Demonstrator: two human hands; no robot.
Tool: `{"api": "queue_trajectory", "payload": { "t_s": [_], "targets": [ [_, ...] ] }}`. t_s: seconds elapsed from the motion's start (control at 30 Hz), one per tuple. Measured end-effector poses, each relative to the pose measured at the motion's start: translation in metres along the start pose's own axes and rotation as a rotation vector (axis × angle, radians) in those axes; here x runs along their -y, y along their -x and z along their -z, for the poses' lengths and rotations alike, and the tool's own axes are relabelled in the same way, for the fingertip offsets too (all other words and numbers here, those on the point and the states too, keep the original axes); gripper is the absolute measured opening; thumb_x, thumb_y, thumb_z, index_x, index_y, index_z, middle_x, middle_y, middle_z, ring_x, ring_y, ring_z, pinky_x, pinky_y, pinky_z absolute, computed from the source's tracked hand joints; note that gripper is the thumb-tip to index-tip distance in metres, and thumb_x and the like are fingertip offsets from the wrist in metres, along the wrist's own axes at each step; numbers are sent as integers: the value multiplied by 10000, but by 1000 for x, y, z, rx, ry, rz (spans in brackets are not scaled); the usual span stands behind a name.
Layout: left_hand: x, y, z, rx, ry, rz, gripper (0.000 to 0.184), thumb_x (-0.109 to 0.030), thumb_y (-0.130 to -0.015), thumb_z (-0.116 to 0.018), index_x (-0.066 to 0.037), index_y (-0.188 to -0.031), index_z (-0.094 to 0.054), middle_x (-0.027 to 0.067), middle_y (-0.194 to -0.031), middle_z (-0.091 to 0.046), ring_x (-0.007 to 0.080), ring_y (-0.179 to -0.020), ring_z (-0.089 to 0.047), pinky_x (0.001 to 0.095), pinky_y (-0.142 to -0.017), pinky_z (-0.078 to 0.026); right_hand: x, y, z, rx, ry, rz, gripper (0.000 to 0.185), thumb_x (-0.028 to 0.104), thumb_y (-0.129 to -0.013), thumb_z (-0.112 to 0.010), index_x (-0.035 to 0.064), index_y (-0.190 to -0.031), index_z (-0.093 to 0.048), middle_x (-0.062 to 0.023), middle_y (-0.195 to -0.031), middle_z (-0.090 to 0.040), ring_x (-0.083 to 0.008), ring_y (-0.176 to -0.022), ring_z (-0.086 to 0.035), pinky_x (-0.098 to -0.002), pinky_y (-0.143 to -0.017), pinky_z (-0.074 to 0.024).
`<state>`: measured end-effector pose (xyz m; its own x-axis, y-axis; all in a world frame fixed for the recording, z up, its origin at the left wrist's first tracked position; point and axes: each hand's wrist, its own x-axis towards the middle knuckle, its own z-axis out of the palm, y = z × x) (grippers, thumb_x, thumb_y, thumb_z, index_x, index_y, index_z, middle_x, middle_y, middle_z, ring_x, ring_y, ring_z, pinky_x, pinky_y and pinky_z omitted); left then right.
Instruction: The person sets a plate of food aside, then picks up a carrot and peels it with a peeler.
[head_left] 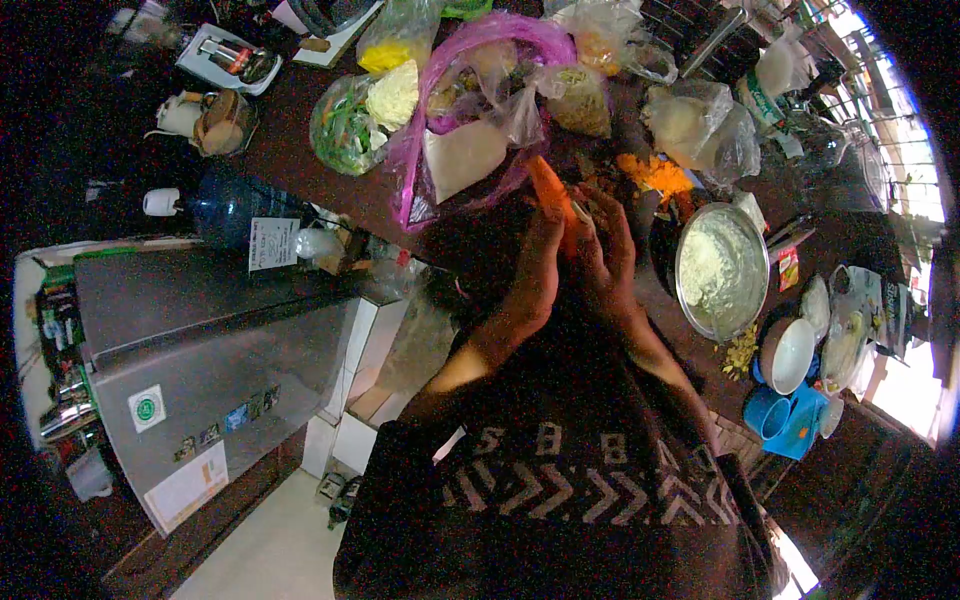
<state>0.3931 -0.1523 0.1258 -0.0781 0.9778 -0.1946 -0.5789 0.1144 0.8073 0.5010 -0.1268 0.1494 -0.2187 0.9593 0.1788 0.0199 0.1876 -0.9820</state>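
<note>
An orange carrot point(550, 190) points away from me over the dark table edge, with my left hand point(538, 265) wrapped round its near part. My right hand point(608, 245) is closed against the carrot's right side. A thin pale edge shows by the right fingers, too dim to name. Just beyond my right hand lies a pile of cut carrot point(655, 177). To its right stands a metal bowl point(764, 275) with white flour point(708, 265) in it. A purple plastic bag point(408, 185) with items inside lies ahead of my left hand.
Cauliflower point(392, 96) and a bag of green vegetables point(345, 125) lie at the far left. Clear bags point(700, 125) line the back right. A white bowl point(788, 356) and blue cup point(766, 413) stand at right. A grey refrigerator point(230, 350) stands left.
</note>
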Motion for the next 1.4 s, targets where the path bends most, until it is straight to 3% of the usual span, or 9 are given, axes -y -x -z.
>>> {"api": "queue_trajectory", "payload": {
  "t_s": [0.23, 0.43, 0.53, 0.63, 0.73, 0.83, 1.03, 1.23, 1.4],
  "targets": [
    [-14, -7, 20, 83, -118, -24, 558, -527, -1071, -507, -56, -1366, -552, 6, -1173, -618, 119, -1040, -566, 276, -912, -469, -9, -1, 13, 20, 90, 45, 499, 332, -1085, -530, -31, -1424, -481, -170, -1352, -632, -261, -1270, -592, -392, -1082, -453],
    [-35, 0, 35, 127, -212, 18, 573, -399, -1047, -606, -27, -1467, -491, 68, -1263, -627, 169, -1116, -590, 312, -987, -474, -12, -4, 26, 50, 253, 80, 540, 375, -1082, -529, -23, -1444, -487, -180, -1390, -621, -274, -1295, -578, -398, -1089, -447],
    [-25, 3, 60, 58, -909, -422, 595, -278, -976, -714, -13, -1460, -489, 116, -1304, -631, 241, -1193, -610, 357, -1043, -468, -11, -8, 21, 4, 306, 268, 571, 387, -1079, -532, -21, -1475, -473, -177, -1436, -592, -276, -1326, -551, -398, -1110, -428],
    [-32, 5, 68, 23, -826, -395, 609, -207, -897, -796, -1, -1408, -537, 148, -1311, -638, 299, -1253, -602, 400, -1094, -446, -3, -6, 20, 46, 288, 168, 594, 382, -1076, -538, -27, -1499, -451, -170, -1458, -575, -275, -1347, -531, -401, -1132, -406],
    [-68, 10, 52, -72, -809, -395, 459, -221, -887, -820, 0, -1245, -637, 137, -1188, -691, 257, -1113, -665, 373, -1005, -505, -25, -1, 25, 33, 265, 166, 544, 307, -1070, -561, -13, -1499, -462, -156, -1451, -587, -262, -1328, -551, -393, -1118, -421],
    [-79, 2, 47, -152, -582, -128, 367, -265, -874, -844, -8, -1076, -678, 107, -1041, -726, 191, -950, -690, 326, -894, -542, -8, 4, 23, 96, 253, -16, 464, 164, -1039, -602, 20, -1471, -512, -145, -1374, -647, -233, -1266, -602, -374, -1081, -456],
    [-56, -36, 57, -268, -490, -235, 311, -271, -881, -840, -31, -980, -670, 25, -888, -681, 120, -807, -641, 287, -757, -536, 3, 3, 25, 172, 414, 80, 404, -30, -956, -628, 47, -1352, -622, -152, -1200, -740, -257, -1096, -717, -368, -961, -542],
    [-75, -43, 26, -303, -38, -184, 250, -264, -921, -785, -90, -1007, -627, -2, -923, -623, 118, -797, -583, 297, -707, -537, 34, 0, 23, 329, 611, 245, 429, -6, -895, -678, 105, -1309, -665, -182, -1111, -742, -382, -986, -725, -408, -805, -585],
    [-83, -51, 25, -165, 465, -53, 307, -429, -976, -630, -138, -956, -535, 9, -796, -487, 170, -719, -517, 398, -728, -550, 27, 2, 20, 343, 587, 0, 444, 26, -894, -691, 120, -1327, -661, -173, -1090, -749, -383, -963, -726, -439, -797, -581]
  ]
}}
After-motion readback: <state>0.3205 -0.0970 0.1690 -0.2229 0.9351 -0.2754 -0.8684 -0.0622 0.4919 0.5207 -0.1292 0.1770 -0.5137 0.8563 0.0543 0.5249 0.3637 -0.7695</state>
